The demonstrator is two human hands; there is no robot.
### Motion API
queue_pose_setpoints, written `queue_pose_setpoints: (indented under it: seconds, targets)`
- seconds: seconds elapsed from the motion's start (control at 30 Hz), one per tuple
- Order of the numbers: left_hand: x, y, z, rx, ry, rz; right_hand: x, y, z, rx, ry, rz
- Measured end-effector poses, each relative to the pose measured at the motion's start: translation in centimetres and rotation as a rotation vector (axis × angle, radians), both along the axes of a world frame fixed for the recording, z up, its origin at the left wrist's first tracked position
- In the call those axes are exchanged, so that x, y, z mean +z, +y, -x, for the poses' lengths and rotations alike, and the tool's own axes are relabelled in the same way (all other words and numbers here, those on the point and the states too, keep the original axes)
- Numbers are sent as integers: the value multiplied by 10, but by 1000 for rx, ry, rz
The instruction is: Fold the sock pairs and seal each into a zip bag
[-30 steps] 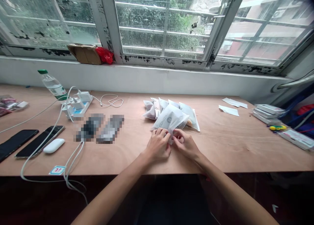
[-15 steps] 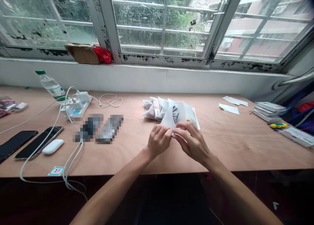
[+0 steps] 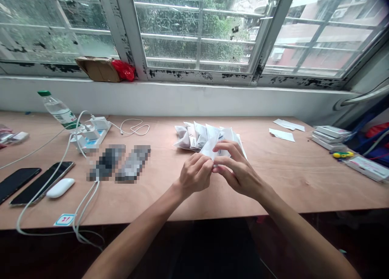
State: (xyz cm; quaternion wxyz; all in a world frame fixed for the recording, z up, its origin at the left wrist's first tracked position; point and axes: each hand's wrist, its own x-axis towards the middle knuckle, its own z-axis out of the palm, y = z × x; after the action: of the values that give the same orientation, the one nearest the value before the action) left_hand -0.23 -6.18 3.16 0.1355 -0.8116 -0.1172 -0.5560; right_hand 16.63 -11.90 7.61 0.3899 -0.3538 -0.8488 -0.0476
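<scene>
- Left hand (image 3: 195,175) and right hand (image 3: 238,169) both closed, fingers pinching one frosted plastic bag (image 3: 210,146) over the worktop (image 3: 288,185)
- About five similar bags (image 3: 184,138) just behind the held bag
- Two smartphones (image 3: 41,188) and one white mouse (image 3: 60,187) well left of it

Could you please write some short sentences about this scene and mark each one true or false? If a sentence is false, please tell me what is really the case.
1. The left hand and the right hand pinch a frosted plastic bag above the plywood table. True.
2. The water bottle stands upright. False: it lies on its side.
3. A white wireless mouse lies beside a black smartphone. True.
4. The red plastic bag lies on the table. False: it sits on the window ledge.
</scene>
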Motion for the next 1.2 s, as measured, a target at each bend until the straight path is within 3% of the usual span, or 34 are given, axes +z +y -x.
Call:
queue_pose_setpoints:
  seconds: [0.33,0.57,0.9,1.07,1.2]
  targets:
    - [-1,-2,5,-3,10,8,-2,7,-1,137,57,96]
    - [2,-6,10,29,-14,21,-1,9,3,142,60,56]
    - [30,-7,20,108,-157,-4,4,20,-20,-59,9,-87]
    - [32,0,31,228,-256,45,-9,32,-55,-187,38,-85]
    - [28,4,26,295,-317,121,-25,36,-83,-275,107,23]
